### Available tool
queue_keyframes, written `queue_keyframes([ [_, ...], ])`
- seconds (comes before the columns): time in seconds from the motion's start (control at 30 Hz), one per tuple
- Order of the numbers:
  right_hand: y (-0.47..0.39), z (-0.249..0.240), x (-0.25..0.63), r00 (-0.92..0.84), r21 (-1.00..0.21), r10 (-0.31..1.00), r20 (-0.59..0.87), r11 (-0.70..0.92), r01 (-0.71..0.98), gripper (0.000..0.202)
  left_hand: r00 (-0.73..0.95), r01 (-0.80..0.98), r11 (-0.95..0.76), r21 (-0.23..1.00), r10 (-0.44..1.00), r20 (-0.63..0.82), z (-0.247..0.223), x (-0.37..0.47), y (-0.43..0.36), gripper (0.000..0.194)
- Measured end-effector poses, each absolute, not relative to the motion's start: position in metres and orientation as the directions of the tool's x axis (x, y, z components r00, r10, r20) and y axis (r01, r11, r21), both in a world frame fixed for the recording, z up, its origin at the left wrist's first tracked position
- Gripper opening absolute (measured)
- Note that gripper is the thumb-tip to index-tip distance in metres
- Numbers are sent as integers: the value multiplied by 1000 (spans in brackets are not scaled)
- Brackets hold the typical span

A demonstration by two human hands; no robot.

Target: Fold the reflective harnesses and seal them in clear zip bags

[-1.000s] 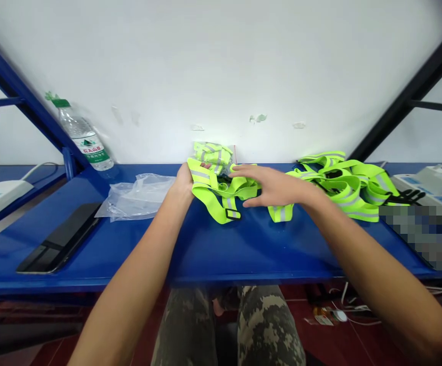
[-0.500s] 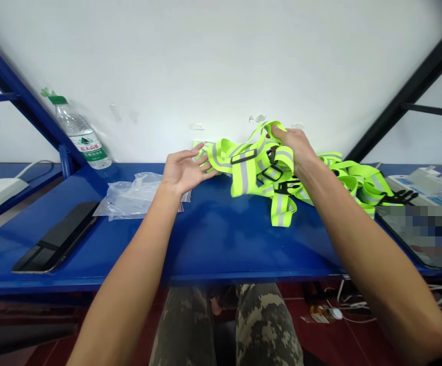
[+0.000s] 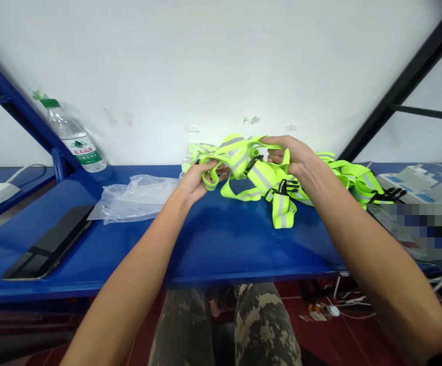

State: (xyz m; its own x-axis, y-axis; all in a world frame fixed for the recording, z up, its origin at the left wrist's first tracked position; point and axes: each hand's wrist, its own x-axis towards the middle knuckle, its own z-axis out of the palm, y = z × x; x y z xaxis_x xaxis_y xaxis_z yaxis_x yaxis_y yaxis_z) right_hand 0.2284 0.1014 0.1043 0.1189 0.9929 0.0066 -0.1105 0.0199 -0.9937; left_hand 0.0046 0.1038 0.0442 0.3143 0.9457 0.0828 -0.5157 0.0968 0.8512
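Yellow-green reflective straps [image 3: 262, 174] with grey stripes and black buckles hang in loops between my two hands, just above the blue table. My left hand [image 3: 201, 178] has its fingers and thumb around the left end of the loops. At the upper right of the bundle, my right hand [image 3: 291, 152] grips the straps between thumb and fingers. One short loop with a buckle dangles below. More of the same straps [image 3: 361, 180] lie heaped on the table to the right, partly behind my right forearm. Another strap bundle [image 3: 200, 151] rests by the wall behind my left hand.
Clear plastic bags [image 3: 137, 198] lie left of my left hand, with a black phone [image 3: 49, 244] farther left. A water bottle [image 3: 76, 137] leans by the wall. White power strips [image 3: 411, 180] stand at the right. The blue table's front edge [image 3: 243, 278] runs above my knees.
My left hand has moved right and closed on the straps. The held straps have shifted and spread between both hands. My right hand still grips them, slightly lower. The view has shifted a little.
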Motion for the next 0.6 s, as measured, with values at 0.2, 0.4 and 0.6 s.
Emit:
queue_keyframes([
  [0.2, 110, 97, 245, 214, -999, 976, 43, 39, 23, 8, 331, -635, 144, 759, 938, 100, 55, -9, 102, 24],
  [0.4, 86, 90, 231, 247, -740, 804, 541, 316, 593, 15, 292, -614, 188, 767, 956, 0, 52, -3, 111, 22],
  [0.6, 31, 74, 174, -400, -407, 738, 543, 648, 644, 35, 172, -578, 143, 804, 984, -51, 46, 15, 117, 32],
])
